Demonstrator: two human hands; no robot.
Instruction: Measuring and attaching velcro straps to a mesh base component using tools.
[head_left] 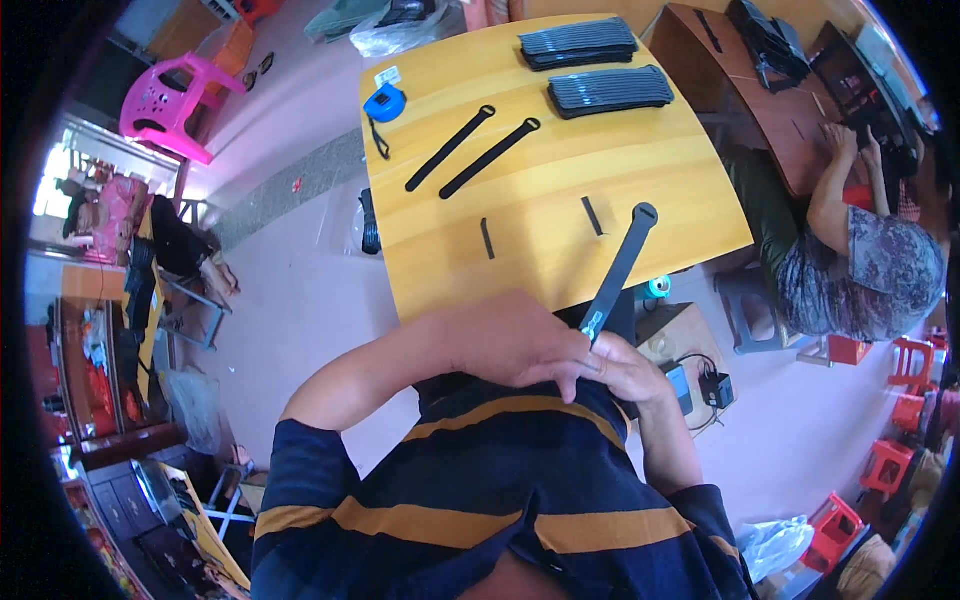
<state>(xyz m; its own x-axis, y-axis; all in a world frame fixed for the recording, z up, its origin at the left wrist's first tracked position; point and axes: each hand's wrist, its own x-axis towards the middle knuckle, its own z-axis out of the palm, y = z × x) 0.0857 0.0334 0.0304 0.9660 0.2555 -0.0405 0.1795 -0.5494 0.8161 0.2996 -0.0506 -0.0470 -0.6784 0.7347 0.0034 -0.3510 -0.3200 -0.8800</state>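
In front of my waist, just off the near edge of the yellow table [560, 280], my left hand [520, 340] and my right hand [625, 370] meet. Both are closed at the lower end of a black strap [622, 262]. The strap slants up and right over the table, its rounded, slotted end away from me. My fingers hide its lower end. Two short dark strips, one to the left [487, 238] and one nearer the strap [593, 216], lie apart on the tabletop. Farther back rest two black straps, a left one [450, 148] and a right one [490, 158].
Two stacks of dark straps, a back one [578, 43] and a front one [610, 91], sit at the table's far right. A blue tape measure [385, 102] is far left. At right, a person [860, 260] works at a brown desk [740, 90]. A pink chair [170, 105] stands far left.
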